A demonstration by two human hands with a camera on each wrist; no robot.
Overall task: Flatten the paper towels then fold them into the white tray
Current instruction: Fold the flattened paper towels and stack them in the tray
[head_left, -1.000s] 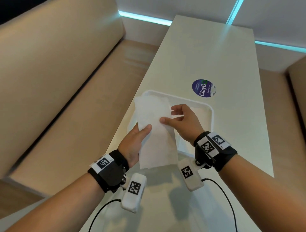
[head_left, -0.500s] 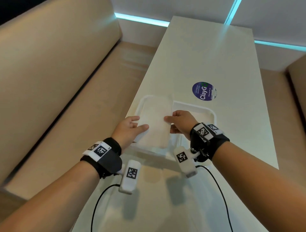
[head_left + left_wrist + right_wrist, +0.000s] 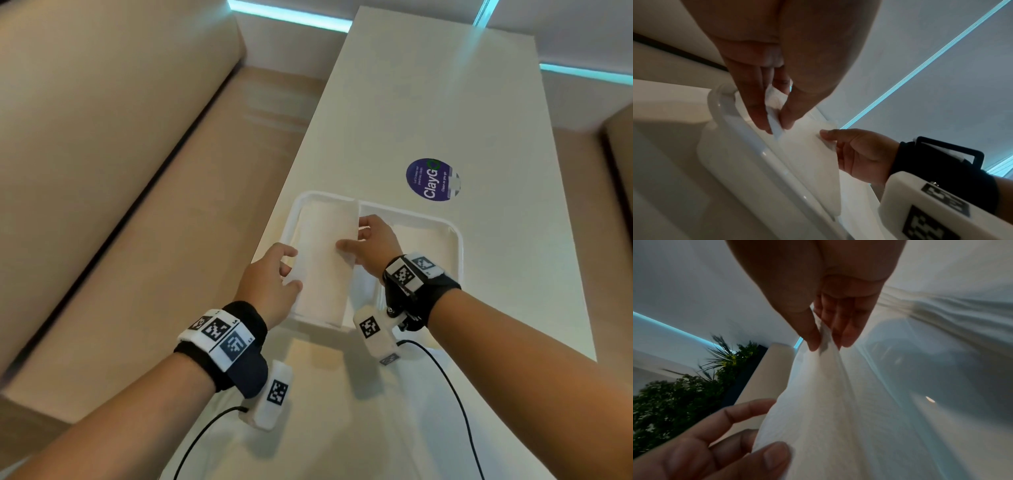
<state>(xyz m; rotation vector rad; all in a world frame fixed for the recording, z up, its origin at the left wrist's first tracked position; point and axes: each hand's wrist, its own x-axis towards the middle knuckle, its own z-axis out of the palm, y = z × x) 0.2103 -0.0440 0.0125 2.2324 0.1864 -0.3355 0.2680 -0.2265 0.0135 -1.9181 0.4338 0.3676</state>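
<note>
A folded white paper towel (image 3: pixel 322 260) hangs low over the left half of the white tray (image 3: pixel 455 246), its near end over the tray's front rim. My left hand (image 3: pixel 291 270) pinches its left edge between thumb and fingers (image 3: pixel 758 113). My right hand (image 3: pixel 352 240) pinches its right edge, the thumb on top; the pinch (image 3: pixel 824 344) shows in the right wrist view, with the paper towel (image 3: pixel 838 402) hanging below. Another folded towel (image 3: pixel 421 236) lies flat in the tray's right half. The tray's rim (image 3: pixel 748 146) runs below my left fingers.
The tray stands near the left edge of a long white table (image 3: pixel 428 102) with a round purple sticker (image 3: pixel 432 179) just beyond it. Beige bench seats (image 3: pixel 102 171) flank the table. Black wrist cables (image 3: pixel 455 394) trail over the near tabletop.
Both hands have carried the folded towel forward from in front of the tray and lowered it over the tray's left half. It now lies flatter and closer to the tray.
</note>
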